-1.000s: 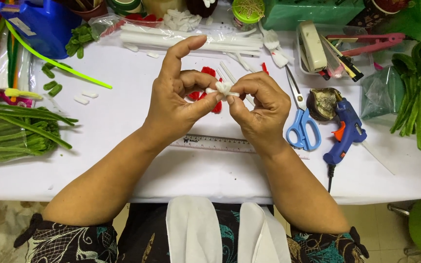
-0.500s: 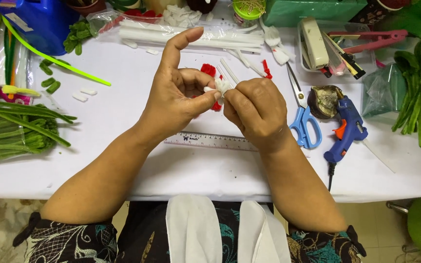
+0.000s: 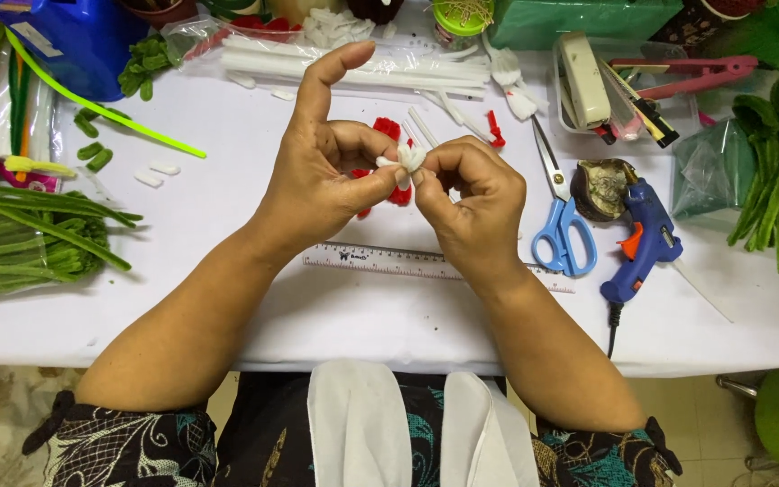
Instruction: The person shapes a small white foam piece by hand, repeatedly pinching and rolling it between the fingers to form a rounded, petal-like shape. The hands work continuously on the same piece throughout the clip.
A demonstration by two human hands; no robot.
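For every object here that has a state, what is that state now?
small white fuzzy piece: pinched between left hand and right hand, above the table
blue-handled scissors: closed, lying flat
blue glue gun: lying on its side
clear plastic ruler: flat

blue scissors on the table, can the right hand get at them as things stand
Probably yes, once freed. The blue scissors lie flat just beside the right hand with nothing on top of them, but that hand and the left hand are both pinching a small white piece.
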